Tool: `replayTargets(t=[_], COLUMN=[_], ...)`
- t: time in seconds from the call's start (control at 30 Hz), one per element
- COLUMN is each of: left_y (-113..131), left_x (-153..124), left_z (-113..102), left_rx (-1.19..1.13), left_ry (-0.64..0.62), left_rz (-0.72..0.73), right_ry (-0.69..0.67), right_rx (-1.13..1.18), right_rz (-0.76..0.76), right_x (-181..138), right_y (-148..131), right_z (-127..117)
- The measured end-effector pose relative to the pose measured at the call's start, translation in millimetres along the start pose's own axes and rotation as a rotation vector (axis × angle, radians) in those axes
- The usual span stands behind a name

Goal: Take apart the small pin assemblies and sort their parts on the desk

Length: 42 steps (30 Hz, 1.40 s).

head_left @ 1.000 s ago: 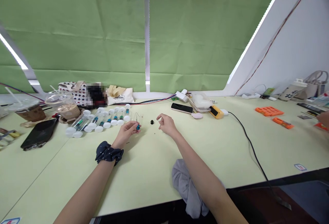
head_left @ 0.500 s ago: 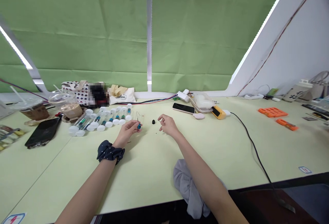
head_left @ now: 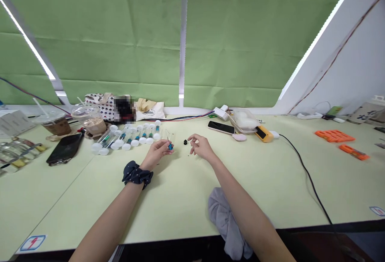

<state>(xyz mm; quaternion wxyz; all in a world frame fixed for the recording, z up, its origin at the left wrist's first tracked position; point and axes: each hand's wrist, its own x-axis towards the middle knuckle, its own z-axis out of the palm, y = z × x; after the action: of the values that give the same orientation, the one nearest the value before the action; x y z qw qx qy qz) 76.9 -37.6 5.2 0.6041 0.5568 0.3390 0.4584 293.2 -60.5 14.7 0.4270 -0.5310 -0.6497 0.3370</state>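
Through the head camera, far from the desk (head_left: 180, 202), I see a tiny bright blue piece (head_left: 170, 147), with a thin bent wire (head_left: 167, 134) rising by it. The left hand (head_left: 157, 152) pinches it. The hands are apart, a little black piece (head_left: 185, 142) between them. I can't tell if the right hand (head_left: 202, 147) holds anything; it's nearer the black piece than half a second ago.
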Motion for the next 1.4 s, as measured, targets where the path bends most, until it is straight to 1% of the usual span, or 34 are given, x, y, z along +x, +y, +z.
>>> replayTargets(t=[0.13,0.27,0.5,0.73,1.0,1.27,1.4], left_y=[5.3,7.2,3.9,4.7,0.5,-1.3,-1.7], left_x=[-3.4,-6.7,-8.0,-8.8,-8.9,-7.4,-7.7], left_z=[5.2,8.9,11.6,12.0,12.5,13.0,13.8], left_rx=[-0.074,-0.12,-0.104,-0.077,-0.011,0.045,0.067], left_ry=[-0.076,-0.138,-0.133,-0.109,-0.008,0.011,0.008], left_rz=[-0.029,-0.033,-0.036,-0.029,-0.012,0.002,0.022], right_ry=[-0.052,-0.057,-0.064,-0.064,-0.069,-0.056,-0.008], right_rx=[0.011,-0.051,-0.236,-0.281,-0.319,-0.317,-0.272], right_rz=[-0.153,-0.256,-0.347,-0.384,-0.367,-0.39,-0.41], right_x=[-5.2,-11.0,-15.5,-15.9,-15.8,-13.4,-11.0], right_y=[-12.7,-24.7,-32.2,-33.0,-32.1,-27.8,-19.2], right_z=[14.1,21.7,21.7,21.6,24.5,25.4,24.7])
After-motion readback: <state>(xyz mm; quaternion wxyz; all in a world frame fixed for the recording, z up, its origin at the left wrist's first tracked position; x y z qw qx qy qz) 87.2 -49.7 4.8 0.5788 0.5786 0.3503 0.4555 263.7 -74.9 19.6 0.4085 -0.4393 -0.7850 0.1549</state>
